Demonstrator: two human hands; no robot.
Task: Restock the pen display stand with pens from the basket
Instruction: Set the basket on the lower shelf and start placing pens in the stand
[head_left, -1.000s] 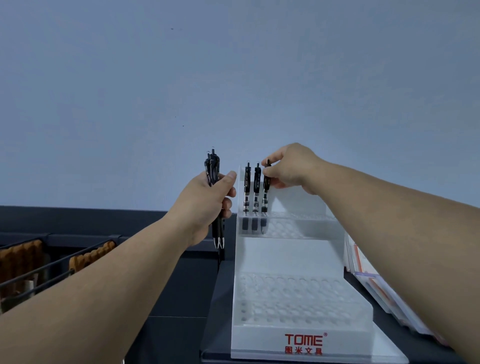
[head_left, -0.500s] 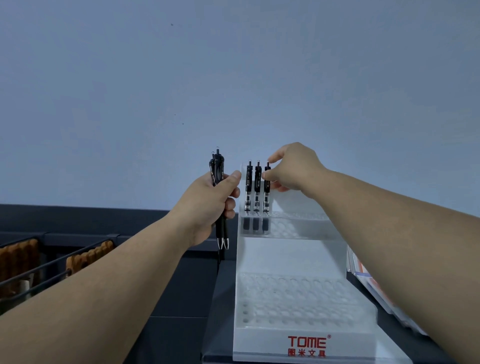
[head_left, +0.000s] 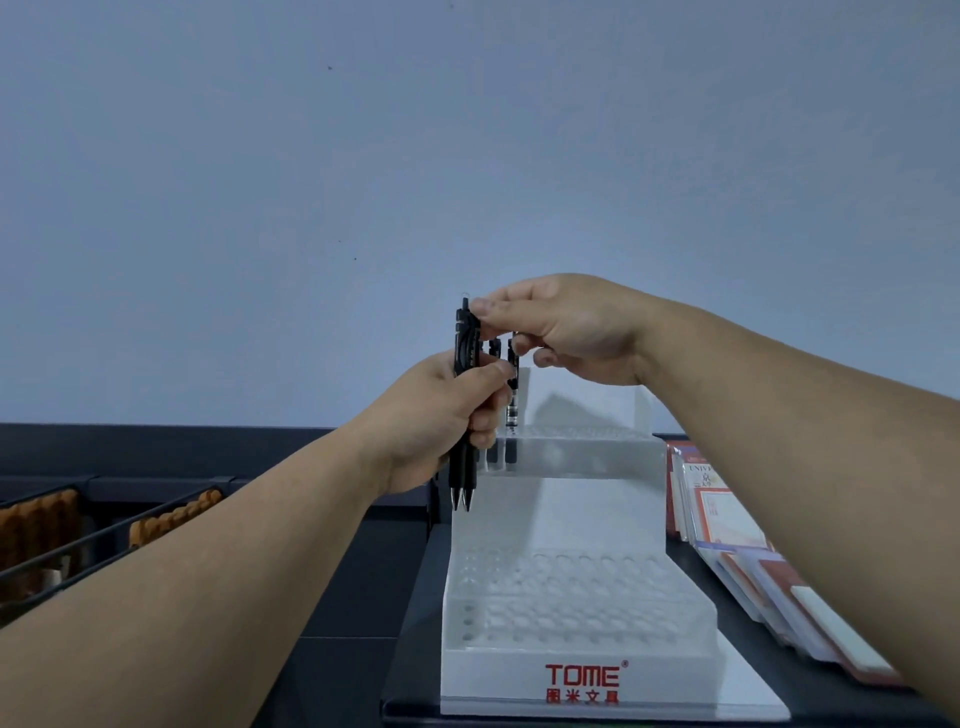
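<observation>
As it is raised at the centre of the frame, left hand (head_left: 441, 421): the fingers and thumb are curled round a bundle of black plastic click pens (head_left: 464, 415), which is gripped upright with the tips pointing down
Right hand (head_left: 566, 327): the top end of the bundle is pinched between thumb and forefinger, while the other fingers are loosely curled above the stand
Bundle: it is held in the air by both hands, just left of the stand's upper tier and in front of its left edge
Stand: a white translucent plastic two-tier display stand (head_left: 571, 509) with red "TOME" lettering is set at the lower centre-right of the frame
Placed pens: upright black pens (head_left: 512, 400) are seated in the leftmost holes of the upper tier; at least two are seen, partly hidden behind the left hand
Basket: a black wire basket (head_left: 78, 544) holding brown items is seen at the lower left; whether pens lie in it cannot be told
Right edge: red-and-white stationery packets (head_left: 722, 514) are stacked beside the stand
</observation>
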